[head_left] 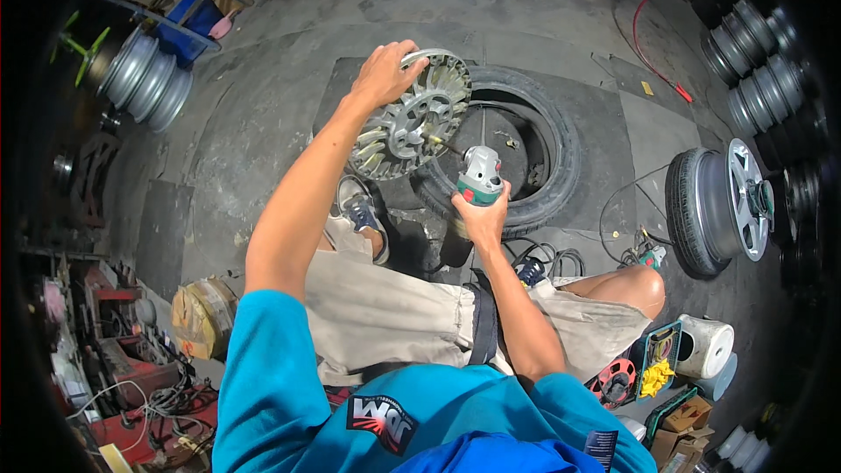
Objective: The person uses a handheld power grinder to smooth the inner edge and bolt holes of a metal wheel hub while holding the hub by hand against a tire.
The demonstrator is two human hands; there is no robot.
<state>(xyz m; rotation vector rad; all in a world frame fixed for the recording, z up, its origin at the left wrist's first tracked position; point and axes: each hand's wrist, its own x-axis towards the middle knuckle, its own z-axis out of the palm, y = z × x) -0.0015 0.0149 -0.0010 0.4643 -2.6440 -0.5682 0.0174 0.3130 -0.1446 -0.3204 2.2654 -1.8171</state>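
Two bare hands hold a silver multi-spoke wheel [452, 86] and a grey-and-green power tool [479, 173] close together above a workshop floor [289, 61]. The left hand [388, 74] grips the wheel by its upper edge, fingers hooked over the rim, while the right hand [484, 213] is wrapped around the tool's body. The wheel is tilted ahead of the seated person, overlapping in view the left side of a black tire [561, 140] that lies flat. The tool's shaft points toward the spokes, though contact cannot be told from this angle. The step in hand appears to be dressing or cleaning the wheel's face; the next move would seem to call for a firm left grip and careful turning to present other spokes to the tip
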